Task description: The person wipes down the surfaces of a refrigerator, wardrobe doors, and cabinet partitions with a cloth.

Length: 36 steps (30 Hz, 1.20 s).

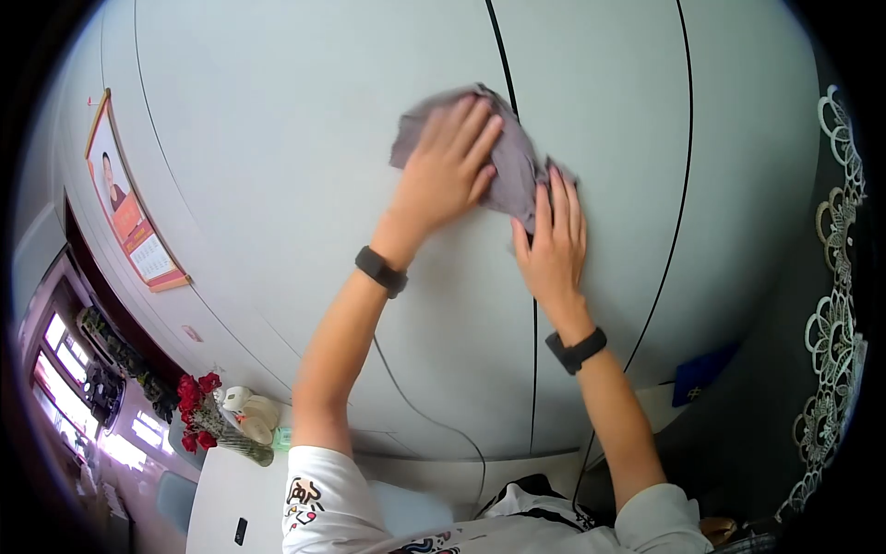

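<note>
A crumpled grey-purple cloth (512, 175) lies against the pale panelled wall (277, 138), across a dark vertical seam. My left hand (448, 166) presses flat on the cloth's upper left part, fingers stretched out and slightly blurred. Lower down on the right, my right hand (554, 235) touches the cloth's edge with its fingers extended upward and its thumb apart. Each wrist wears a dark band.
At lower left, a white table (221, 499) bears red roses in a glass vase (249, 450) and a small dark object (241, 531). A calendar (134, 203) hangs on the left. White lace (835, 249) edges a dark surface at right. A thin cable (415, 406) hangs below my hands.
</note>
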Motion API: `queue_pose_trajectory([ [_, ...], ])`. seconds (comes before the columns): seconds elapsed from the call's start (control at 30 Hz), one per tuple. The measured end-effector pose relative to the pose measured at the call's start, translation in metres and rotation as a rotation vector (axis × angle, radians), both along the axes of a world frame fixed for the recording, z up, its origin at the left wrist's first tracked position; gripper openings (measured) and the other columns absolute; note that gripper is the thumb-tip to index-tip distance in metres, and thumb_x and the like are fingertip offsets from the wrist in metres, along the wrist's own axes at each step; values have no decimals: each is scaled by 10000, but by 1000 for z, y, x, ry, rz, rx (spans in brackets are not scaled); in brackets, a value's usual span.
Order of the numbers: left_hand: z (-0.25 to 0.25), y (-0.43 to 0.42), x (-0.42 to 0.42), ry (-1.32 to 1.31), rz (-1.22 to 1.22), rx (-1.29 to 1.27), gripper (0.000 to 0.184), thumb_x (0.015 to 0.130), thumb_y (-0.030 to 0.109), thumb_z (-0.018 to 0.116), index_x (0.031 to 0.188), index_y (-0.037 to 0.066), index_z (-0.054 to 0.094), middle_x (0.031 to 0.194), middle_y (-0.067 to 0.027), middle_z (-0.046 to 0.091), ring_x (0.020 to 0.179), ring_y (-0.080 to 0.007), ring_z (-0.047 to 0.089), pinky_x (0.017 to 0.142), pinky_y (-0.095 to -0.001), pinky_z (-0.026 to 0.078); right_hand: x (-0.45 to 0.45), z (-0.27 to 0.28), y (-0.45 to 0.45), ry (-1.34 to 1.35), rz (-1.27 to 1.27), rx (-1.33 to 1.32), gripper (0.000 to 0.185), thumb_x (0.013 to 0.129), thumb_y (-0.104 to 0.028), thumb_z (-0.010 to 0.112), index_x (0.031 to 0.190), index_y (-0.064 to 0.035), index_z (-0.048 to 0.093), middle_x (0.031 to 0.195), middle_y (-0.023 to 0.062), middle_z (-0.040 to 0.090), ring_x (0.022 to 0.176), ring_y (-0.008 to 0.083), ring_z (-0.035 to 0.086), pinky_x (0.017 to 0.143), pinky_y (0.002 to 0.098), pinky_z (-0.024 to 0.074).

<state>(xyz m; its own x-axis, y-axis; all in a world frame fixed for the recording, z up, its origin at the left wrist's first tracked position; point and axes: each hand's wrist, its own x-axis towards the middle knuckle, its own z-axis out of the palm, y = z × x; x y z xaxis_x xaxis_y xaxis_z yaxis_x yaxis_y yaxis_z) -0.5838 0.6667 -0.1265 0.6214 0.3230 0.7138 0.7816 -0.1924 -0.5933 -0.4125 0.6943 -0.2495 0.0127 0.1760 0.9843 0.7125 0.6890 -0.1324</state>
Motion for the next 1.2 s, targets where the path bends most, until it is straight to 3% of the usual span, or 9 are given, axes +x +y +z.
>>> queue_pose_trajectory([
  [0.33, -113, -9, 15, 159, -193, -517, 787, 878, 369, 667, 1535, 51, 372, 1633, -108, 314, 1512, -275, 283, 1230, -472, 258, 19, -133, -15, -24, -18, -220, 510, 781, -43, 709, 1257, -1, 531, 1394, 197, 501, 1245, 416, 496, 1007, 498, 474],
  [0.47, -115, -6, -3, 270, -143, -370, 592, 933, 162, 546, 1505, 54, 435, 1601, -87, 386, 1478, -227, 364, 1196, -427, 331, 46, -133, -17, -5, 225, -290, 522, 804, 13, 670, 1296, -1, 496, 1349, 212, 531, 1188, 411, 542, 994, 463, 488],
  [0.6, -86, -29, 12, 147, -206, -449, 425, 860, -9, 553, 1281, 8, 602, 1513, -91, 504, 1401, -246, 475, 1098, -408, 438, 78, -93, -32, 65, 493, -542, 568, 825, 18, 657, 1353, -17, 449, 1282, 232, 570, 1090, 405, 605, 927, 418, 528],
  [0.63, -82, -35, 19, 70, -294, -413, 306, 875, -33, 540, 1164, 2, 634, 1333, -126, 642, 1247, -287, 605, 1003, -401, 495, 83, -93, -27, 173, 659, -601, 492, 866, -12, 670, 1326, -8, 494, 1216, 215, 625, 1009, 330, 658, 858, 376, 546],
  [0.73, -52, -55, 24, -187, -143, -963, 277, 897, -24, 540, 1157, 8, 629, 1127, -159, 713, 1033, -321, 690, 874, -400, 535, 105, -78, -33, 116, 815, -827, 369, 918, -59, 671, 1259, 25, 557, 1145, 175, 678, 927, 222, 670, 793, 344, 542],
  [0.77, -43, -52, 22, -196, -220, -1075, 235, 939, 15, 553, 1158, 14, 637, 969, -173, 721, 844, -323, 697, 788, -387, 542, 108, -84, -29, 189, 935, -864, 284, 953, -128, 672, 1172, 44, 617, 977, 101, 696, 810, 128, 625, 735, 303, 517],
  [0.9, -34, -47, 16, -209, -211, -1254, 209, 1008, 127, 559, 1151, 8, 656, 947, -154, 724, 809, -285, 678, 784, -358, 540, 119, -84, -24, 158, 942, -949, 276, 1007, -224, 605, 943, 44, 614, 686, 14, 476, 648, 86, 420, 589, 276, 392],
  [1.1, -33, -50, 7, -183, 41, -1379, 279, 1059, 232, 524, 1128, -1, 662, 912, -151, 721, 777, -269, 650, 763, -365, 521, 138, -66, -20, -164, 704, -984, 405, 1030, -274, 561, 809, 25, 400, 696, 73, 259, 633, 114, 280, 552, 320, 287],
  [1.2, -26, -56, 12, -197, 87, -1359, 283, 1068, 235, 503, 1105, -2, 654, 870, -150, 708, 742, -259, 616, 734, -373, 502, 136, -55, -14, -122, 704, -778, 396, 1029, -284, 563, 820, 30, 442, 684, 62, 303, 656, 119, 295, 578, 318, 307],
])
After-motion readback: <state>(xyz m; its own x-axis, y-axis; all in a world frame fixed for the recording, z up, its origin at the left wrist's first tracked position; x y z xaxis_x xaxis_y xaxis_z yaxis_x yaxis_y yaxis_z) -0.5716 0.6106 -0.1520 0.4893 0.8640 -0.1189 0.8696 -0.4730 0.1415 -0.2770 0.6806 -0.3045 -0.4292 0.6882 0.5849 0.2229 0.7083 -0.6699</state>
